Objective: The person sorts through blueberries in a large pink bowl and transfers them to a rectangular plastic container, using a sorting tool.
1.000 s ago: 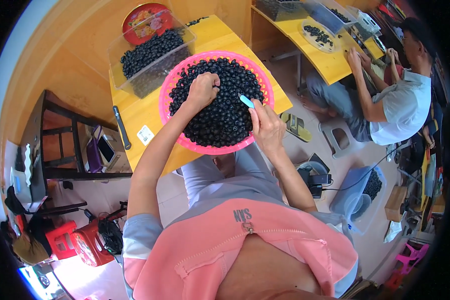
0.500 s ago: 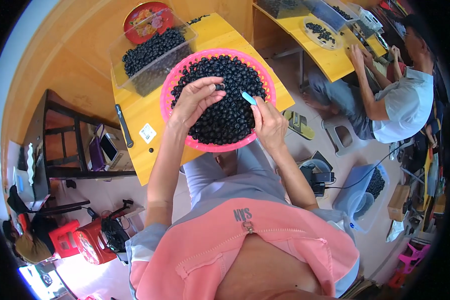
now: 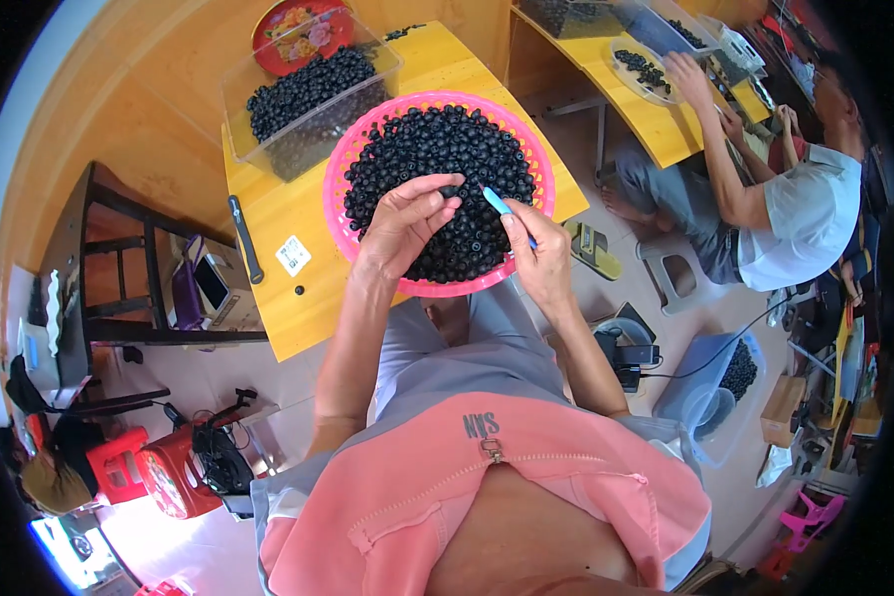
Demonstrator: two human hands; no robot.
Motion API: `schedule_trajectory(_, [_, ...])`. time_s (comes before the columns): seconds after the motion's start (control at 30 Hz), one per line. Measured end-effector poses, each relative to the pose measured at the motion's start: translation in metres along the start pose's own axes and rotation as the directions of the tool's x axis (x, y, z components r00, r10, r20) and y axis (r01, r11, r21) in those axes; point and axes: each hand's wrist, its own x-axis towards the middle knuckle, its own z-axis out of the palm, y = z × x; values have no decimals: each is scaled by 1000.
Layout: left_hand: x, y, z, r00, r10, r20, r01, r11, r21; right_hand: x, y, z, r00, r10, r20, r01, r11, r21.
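Note:
My left hand (image 3: 404, 228) pinches a small black bead (image 3: 450, 191) between thumb and fingertips, over a pink plastic basket (image 3: 334, 204). Heaped inside the basket are many similar round black beads (image 3: 437, 144), some showing a hole. In my right hand (image 3: 539, 256) is a slim tool with a light blue handle (image 3: 497, 201), its tip pointing up and left beside the held bead. Whether that tip touches the bead, I cannot tell. The basket rests at the near edge of a yellow table (image 3: 293, 328), above my lap.
Behind the basket at left stands a clear box (image 3: 298, 164) of black beads, with a red floral tray (image 3: 278, 60) beyond. A dark strip-like tool (image 3: 244, 238), a white label (image 3: 293, 255) and a loose bead (image 3: 299, 290) lie left. A co-worker (image 3: 800, 214) sits right.
My left hand has moved right with the bead, closer to the blue tool's tip. The tool has tilted slightly. The co-worker's hand has lifted toward the plate of beads.

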Motion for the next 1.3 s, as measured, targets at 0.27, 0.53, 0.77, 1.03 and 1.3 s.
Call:
schedule_trajectory(0.27, [-9, 2, 3, 998, 54, -20, -53, 996, 67, -1, -9, -4, 991, 87, 98, -94, 993, 73])
schedule_trajectory(0.53, [-14, -4, -1, 996, 91, -21, -90, 996, 21, -2, -17, -4, 993, -49, 105, 43, 997, 62])
schedule_trajectory(0.77, [-17, -8, -7, 994, 108, 2, -108, 994, 9, -3, -26, -3, 975, -136, 176, 143, 989, -26])
schedule_trajectory(1.03, [-17, -9, -7, 990, 141, 7, -141, 990, 15, -3, -25, -3, 960, -169, 225, 190, 979, -72])
schedule_trajectory(1.3, [-17, -9, -3, 989, 149, 6, -149, 989, 15, -2, -25, -4, 960, -155, 232, 177, 981, -78])
